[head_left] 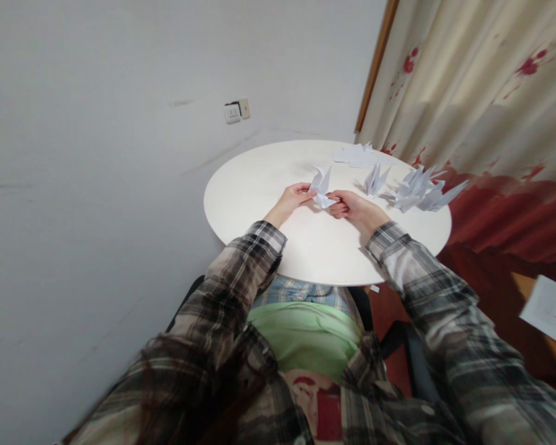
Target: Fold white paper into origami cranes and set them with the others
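Observation:
A white folded paper crane point(322, 184) is held between my two hands, just above the round table. My left hand point(295, 196) pinches it from the left, thumb and fingers closed on its side. From the right, my right hand point(351, 205) has its fingers curled, with the thumb and forefinger pinching the crane's right edge. The crane's wings point up. Another paper crane point(375, 179) stands on the table just right of my right hand.
The white round table point(324, 253) stands against the wall. Several more paper cranes point(412, 188) cluster at its right edge, and white paper sheets point(352, 156) lie at the back. A curtain point(472, 93) hangs on the right. A wall socket point(232, 113) is behind the table.

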Action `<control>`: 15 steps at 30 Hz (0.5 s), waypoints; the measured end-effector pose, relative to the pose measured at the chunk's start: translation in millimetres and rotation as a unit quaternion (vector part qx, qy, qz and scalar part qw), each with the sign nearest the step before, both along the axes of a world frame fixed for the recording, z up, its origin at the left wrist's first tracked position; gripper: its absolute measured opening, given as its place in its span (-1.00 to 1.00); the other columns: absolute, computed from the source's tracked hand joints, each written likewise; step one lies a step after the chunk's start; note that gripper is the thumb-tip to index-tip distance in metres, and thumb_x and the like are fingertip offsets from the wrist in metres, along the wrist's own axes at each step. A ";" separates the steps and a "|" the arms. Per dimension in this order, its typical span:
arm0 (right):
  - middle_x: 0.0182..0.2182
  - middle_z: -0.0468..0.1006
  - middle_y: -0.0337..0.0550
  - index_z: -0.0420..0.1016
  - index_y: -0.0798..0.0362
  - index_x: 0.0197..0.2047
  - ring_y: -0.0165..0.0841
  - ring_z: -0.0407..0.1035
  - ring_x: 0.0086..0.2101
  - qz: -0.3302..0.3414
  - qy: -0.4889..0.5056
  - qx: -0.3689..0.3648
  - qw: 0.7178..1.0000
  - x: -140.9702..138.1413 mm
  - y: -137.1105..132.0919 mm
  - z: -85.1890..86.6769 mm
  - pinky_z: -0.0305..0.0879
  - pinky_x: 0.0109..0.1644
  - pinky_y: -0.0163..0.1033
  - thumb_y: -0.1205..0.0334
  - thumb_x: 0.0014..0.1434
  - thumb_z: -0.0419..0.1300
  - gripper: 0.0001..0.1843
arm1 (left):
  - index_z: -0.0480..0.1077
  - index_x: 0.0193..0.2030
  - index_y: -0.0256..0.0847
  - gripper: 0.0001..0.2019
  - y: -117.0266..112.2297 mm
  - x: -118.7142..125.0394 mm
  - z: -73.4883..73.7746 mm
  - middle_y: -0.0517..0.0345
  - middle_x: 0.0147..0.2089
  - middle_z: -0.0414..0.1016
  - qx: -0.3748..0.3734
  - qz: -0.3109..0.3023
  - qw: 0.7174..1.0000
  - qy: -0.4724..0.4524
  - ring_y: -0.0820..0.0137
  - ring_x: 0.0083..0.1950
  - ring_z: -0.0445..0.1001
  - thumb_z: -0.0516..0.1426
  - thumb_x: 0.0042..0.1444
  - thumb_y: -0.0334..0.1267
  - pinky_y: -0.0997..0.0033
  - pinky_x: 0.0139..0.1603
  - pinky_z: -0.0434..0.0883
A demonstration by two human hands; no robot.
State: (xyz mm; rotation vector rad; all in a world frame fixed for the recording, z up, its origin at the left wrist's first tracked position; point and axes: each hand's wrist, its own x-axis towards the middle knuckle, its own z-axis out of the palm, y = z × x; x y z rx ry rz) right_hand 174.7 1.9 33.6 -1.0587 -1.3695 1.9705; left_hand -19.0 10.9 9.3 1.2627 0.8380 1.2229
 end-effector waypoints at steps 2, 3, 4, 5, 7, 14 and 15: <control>-0.71 -0.17 -0.45 0.00 -0.05 -0.54 -0.50 -0.43 -0.62 -0.003 -0.013 0.015 1.000 -2.5 -2.1 -0.5 -0.34 -0.63 -0.39 0.30 0.32 -0.15 -0.64 | 0.51 -0.18 -0.30 -0.60 2.4 -0.8 -1.5 0.16 -0.23 0.61 -0.006 -0.001 1.000 -0.006 0.50 -0.21 0.53 0.46 -0.16 -0.22 0.30 0.13 0.44; -0.71 -0.16 -0.45 0.01 -0.04 -0.54 -0.50 -0.40 -0.63 -0.013 -0.016 0.026 0.999 -4.0 -3.2 -1.0 -0.32 -0.63 -0.39 0.31 0.32 -0.15 -0.65 | 0.51 -0.19 -0.30 -0.59 3.6 -1.2 -2.3 0.17 -0.24 0.61 -0.011 -0.001 1.000 -0.012 0.52 -0.22 0.53 0.46 -0.17 -0.23 0.34 0.11 0.44; -0.71 -0.13 -0.44 0.04 -0.04 -0.53 -0.51 -0.36 -0.64 -0.025 -0.018 0.039 0.999 -5.5 -4.1 -1.8 -0.29 -0.63 -0.39 0.31 0.31 -0.14 -0.65 | 0.50 -0.20 -0.31 -0.60 4.6 -1.8 -2.9 0.18 -0.26 0.60 -0.017 0.000 1.000 -0.020 0.54 -0.24 0.52 0.46 -0.17 -0.24 0.37 0.07 0.44; -0.71 -0.10 -0.43 0.06 -0.03 -0.53 -0.51 -0.31 -0.65 -0.042 -0.015 0.055 0.997 -6.9 -4.8 -2.7 -0.23 -0.62 -0.38 0.30 0.31 -0.13 -0.65 | 0.50 -0.21 -0.31 -0.62 5.4 -2.4 -3.4 0.19 -0.28 0.60 -0.023 0.002 0.999 -0.029 0.55 -0.26 0.52 0.46 -0.17 -0.26 0.40 0.04 0.44; -0.71 0.01 -0.38 0.12 -0.03 -0.54 -0.49 -0.16 -0.66 -0.087 -0.019 0.089 0.992 -9.2 -4.9 -4.8 -0.10 -0.59 -0.36 0.28 0.31 -0.11 -0.65 | 0.49 -0.23 -0.31 -0.67 6.4 -3.8 -3.5 0.21 -0.30 0.59 -0.034 0.007 0.998 -0.046 0.57 -0.28 0.51 0.44 -0.14 -0.31 0.44 0.00 0.43; -0.48 0.40 -0.29 0.36 0.02 -0.42 -0.43 0.28 -0.42 -0.297 -0.060 0.323 0.897 -7.9 7.5 -11.2 0.20 -0.31 -0.33 0.37 0.02 0.15 -0.94 | 0.51 -0.22 -0.27 -0.84 4.5 -5.0 1.8 0.18 -0.30 0.61 -0.048 0.027 0.995 -0.084 0.56 -0.25 0.52 0.34 0.04 -0.41 0.47 0.08 0.45; -0.44 0.44 -0.29 0.39 0.02 -0.39 -0.42 0.31 -0.37 -0.300 -0.052 0.367 0.879 -7.6 9.4 -12.5 0.25 -0.24 -0.31 0.39 -0.03 0.17 -0.90 | 0.51 -0.23 -0.28 -0.86 3.9 -4.4 2.5 0.18 -0.31 0.61 -0.050 0.028 0.995 -0.085 0.56 -0.25 0.52 0.32 0.05 -0.42 0.47 0.09 0.45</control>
